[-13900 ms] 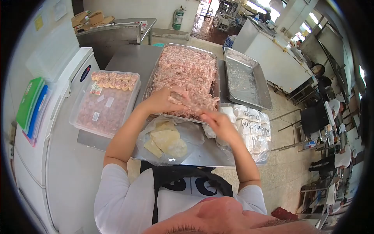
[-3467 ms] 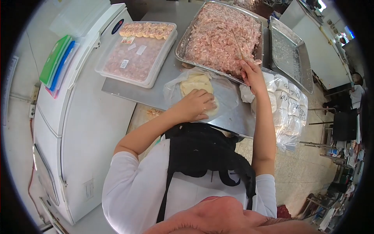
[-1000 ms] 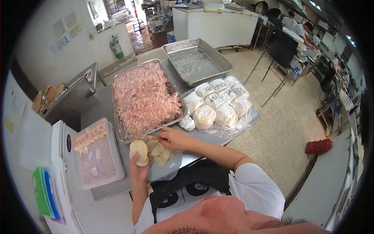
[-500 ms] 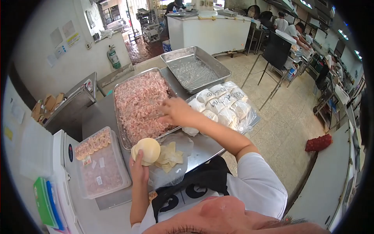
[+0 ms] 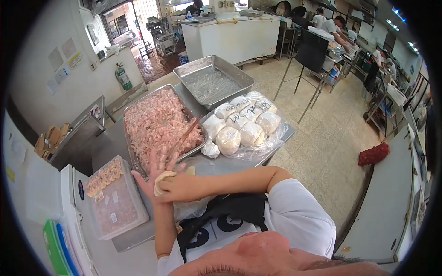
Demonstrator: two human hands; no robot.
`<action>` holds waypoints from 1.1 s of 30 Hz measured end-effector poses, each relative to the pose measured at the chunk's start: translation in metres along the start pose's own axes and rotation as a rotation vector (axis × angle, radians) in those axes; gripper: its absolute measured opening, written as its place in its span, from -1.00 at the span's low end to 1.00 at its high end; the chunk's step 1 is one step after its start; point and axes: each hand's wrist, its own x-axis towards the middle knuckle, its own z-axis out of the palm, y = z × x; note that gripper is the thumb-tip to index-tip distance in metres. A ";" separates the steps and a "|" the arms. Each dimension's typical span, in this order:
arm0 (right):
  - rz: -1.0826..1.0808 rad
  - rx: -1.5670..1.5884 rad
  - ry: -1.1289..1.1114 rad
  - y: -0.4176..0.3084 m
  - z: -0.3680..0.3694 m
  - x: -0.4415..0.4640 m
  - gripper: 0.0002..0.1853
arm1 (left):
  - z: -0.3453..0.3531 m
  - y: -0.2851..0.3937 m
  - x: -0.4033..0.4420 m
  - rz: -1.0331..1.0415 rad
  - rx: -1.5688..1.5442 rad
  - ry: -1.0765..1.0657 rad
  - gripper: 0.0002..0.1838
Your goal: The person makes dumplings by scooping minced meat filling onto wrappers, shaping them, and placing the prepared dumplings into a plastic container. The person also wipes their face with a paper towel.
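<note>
1. Lying between the hands: thin, round, cream-coloured dough wrappers (image 5: 164,181).
2. Left hand (image 5: 149,186) spread; right hand (image 5: 184,187) seemingly pinching the wrappers, fingertips hidden.
3. Gentle, even grip probably best against creasing or tearing.

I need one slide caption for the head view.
Right hand meets spread left hand at pale dough, beside a tray of minced meat.

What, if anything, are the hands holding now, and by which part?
Pale wrappers, between the open left hand and right hand; one edge shows, exact grip hidden.
</note>
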 end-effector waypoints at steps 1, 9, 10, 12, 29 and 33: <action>-0.109 0.089 -0.031 0.001 0.004 -0.001 -0.65 | 0.001 -0.001 0.001 -0.060 0.018 -0.169 0.03; 0.633 -0.379 -0.041 -0.036 0.006 0.037 -0.62 | 0.005 -0.009 -0.002 -0.039 -0.042 0.000 0.10; 0.816 -0.728 0.467 -0.057 0.033 0.036 -0.60 | 0.000 -0.012 0.000 -0.068 0.008 -0.127 0.11; 0.573 -0.306 0.251 0.007 0.024 0.018 -0.58 | -0.015 -0.013 0.000 -0.026 -0.005 0.020 0.11; 0.049 -0.107 -0.312 0.048 -0.008 0.002 -0.60 | 0.004 -0.025 -0.011 -0.131 -0.073 0.108 0.14; 0.172 -0.079 -0.614 0.018 0.048 -0.011 -0.54 | -0.029 -0.024 -0.013 -0.087 -0.167 0.160 0.15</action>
